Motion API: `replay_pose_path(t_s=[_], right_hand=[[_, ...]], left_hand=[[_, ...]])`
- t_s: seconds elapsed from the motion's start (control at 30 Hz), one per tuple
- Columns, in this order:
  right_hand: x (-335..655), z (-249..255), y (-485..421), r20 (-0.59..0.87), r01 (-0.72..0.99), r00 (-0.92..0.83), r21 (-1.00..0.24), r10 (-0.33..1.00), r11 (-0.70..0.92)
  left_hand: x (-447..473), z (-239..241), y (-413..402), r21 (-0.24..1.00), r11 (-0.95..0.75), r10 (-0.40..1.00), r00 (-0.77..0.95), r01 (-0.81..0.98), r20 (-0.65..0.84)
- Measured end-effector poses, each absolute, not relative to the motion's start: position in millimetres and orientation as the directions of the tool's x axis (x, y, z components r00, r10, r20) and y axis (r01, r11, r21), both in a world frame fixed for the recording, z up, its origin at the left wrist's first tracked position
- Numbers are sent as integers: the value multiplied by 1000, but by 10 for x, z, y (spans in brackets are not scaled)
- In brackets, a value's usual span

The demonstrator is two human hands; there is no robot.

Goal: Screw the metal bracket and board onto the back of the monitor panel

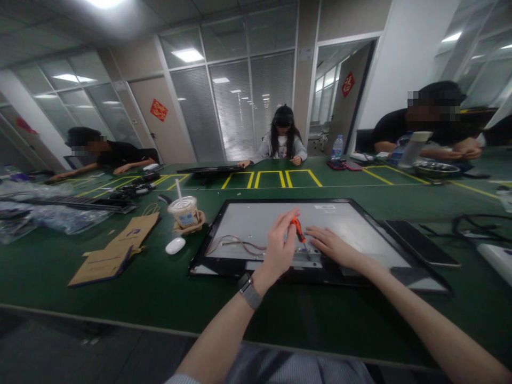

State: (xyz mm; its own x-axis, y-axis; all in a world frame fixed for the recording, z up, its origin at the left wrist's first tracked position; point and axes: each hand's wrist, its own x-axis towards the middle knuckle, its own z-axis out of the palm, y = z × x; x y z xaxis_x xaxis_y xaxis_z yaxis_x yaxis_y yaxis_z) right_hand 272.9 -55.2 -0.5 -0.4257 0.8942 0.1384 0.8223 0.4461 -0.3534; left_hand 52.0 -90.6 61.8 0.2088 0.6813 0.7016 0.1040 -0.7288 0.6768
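An orange-and-black screwdriver [298,229] leans over a flat display panel [240,218], its shaft pointing down at the metal strip [308,257] near the panel's front edge. My left hand [281,241], with a watch on its wrist, is closed on the screwdriver handle. My right hand [332,246] lies on the panel just right of the shaft, fingers stretched out. Thin wires [244,244] run across the panel to the left of my hands. The panel has a black frame and a pale grey back. Whatever the screwdriver tip touches is too small to make out.
Left of the panel are a drink cup [184,213], a white mouse [175,246] and a paper bag [116,248]. A black flat slab [422,242] and cables [468,224] lie to the right. Several people sit around the green table [160,293].
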Motion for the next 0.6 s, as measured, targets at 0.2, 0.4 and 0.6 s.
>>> replay_pose_path(t_s=[0.2, 0.4, 0.6], right_hand=[[2724, 25, -568, 131, 823, -424, -356, 896, 442], [2732, -6, -547, 145, 824, -419, -353, 896, 443], [2727, -4, -551, 136, 823, -416, -363, 899, 436]], left_hand=[[511, 611, -866, 633, -741, 666, 125, 223, 736], [495, 625, -894, 651, -745, 667, 193, 147, 719], [508, 595, -839, 641, -741, 670, 163, 201, 724]])
